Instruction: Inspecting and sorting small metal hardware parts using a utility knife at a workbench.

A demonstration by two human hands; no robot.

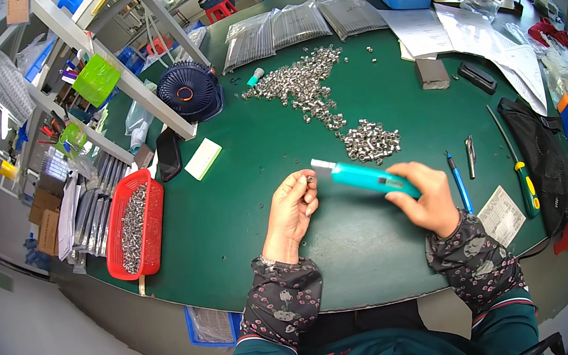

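Note:
My left hand [291, 207] pinches a small metal ring [310, 180] between thumb and fingertips, over the green table. My right hand [424, 195] is closed round a teal-handled plug gauge [371, 178], a thick handle with a narrow silver tip. That tip points left and sits just beside the left fingertips, apart from the ring. Beyond the hands lies a small heap of metal rings [371, 142]. A larger spread of similar rings [300, 84] reaches farther back, with a short teal piece [255, 77] at its left edge.
At the left edge stands a red basket [155, 228] of small metal parts. A dark fan [189, 93], phone [169, 154] and shelf post are behind it. Bagged rods [299, 24] line the back. A screwdriver [528, 187], blue pen [459, 182] and black pouch [539, 156] lie right.

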